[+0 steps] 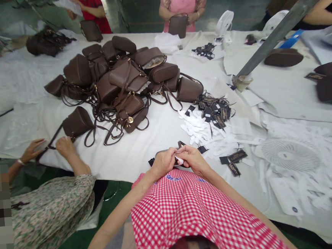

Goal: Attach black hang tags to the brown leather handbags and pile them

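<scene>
Close to my body at the table's near edge, my left hand (164,161) and my right hand (192,159) meet with fingertips pinched together. Beneath them is a dark brown handbag (184,163), mostly covered by my hands. A small white strip (179,160) shows at my right fingers. Which part of the bag my left fingers grip is hidden. A black tag (202,149) lies just beyond my right hand. Farther off are a heap of black-and-gold hang tags (216,111) and a scatter of white strips (196,128).
Brown handbags with straps (127,75) are heaped mid-table. At left, a co-worker's hands (66,147) handle a brown bag (77,123). Two people stand across the table. A white fan (289,155) lies at right, and a slanting metal post (279,27) rises behind it.
</scene>
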`<state>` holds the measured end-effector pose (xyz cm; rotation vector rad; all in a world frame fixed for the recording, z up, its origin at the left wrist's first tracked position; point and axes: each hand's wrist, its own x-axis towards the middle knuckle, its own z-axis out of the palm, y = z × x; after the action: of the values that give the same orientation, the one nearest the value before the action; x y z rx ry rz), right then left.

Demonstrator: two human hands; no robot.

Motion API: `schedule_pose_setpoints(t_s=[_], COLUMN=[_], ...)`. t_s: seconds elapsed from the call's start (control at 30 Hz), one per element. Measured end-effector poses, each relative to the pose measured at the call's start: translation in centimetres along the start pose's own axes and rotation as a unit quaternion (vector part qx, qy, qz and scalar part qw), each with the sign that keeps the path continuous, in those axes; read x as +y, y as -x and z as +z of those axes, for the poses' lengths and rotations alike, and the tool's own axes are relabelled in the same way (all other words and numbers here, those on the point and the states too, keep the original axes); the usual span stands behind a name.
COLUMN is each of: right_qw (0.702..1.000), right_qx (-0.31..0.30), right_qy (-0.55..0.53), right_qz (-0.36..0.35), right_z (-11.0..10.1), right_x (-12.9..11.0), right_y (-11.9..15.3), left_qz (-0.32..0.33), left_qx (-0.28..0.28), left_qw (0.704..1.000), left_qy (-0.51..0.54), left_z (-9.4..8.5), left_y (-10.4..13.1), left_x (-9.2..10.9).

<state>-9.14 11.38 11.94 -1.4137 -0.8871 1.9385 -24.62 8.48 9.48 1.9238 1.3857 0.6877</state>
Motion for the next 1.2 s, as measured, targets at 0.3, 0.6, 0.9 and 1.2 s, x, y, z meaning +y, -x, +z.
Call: schedule_pose_setpoints(t_s=[0.3, 0.6, 0.9, 1.2], right_qw=[0.998, 0.999, 0.874, 0.662], right_qx=[-0.020, -0.042, -0.066, 0.025], right_qy=[-0.059, 0.032, 0.436, 0.631], right_qz=[0.013, -0.004, -0.204, -0.403], right_z=[-0.1, 0.0, -0.7, -0.4], right_x=[0.5, -0.3, -1.6, -6.2], right_y=[0.3, 0.4, -0.2, -2.3], left_qz=[0.020, -0.025, -0.050, 0.030], left_qx=[0.024, 0.067, 0.025, -0.064], left_qw=[0.999, 0.997, 0.998, 0.996], left_qy=[-0.025, -0.027, 0.012, 0.048], left_z=[-0.1, 0.4, -0.3, -3.7], left_y=[0.6, 0.9, 0.2, -0.8], left_x=[-0.6, -0.8, -0.5, 0.0])
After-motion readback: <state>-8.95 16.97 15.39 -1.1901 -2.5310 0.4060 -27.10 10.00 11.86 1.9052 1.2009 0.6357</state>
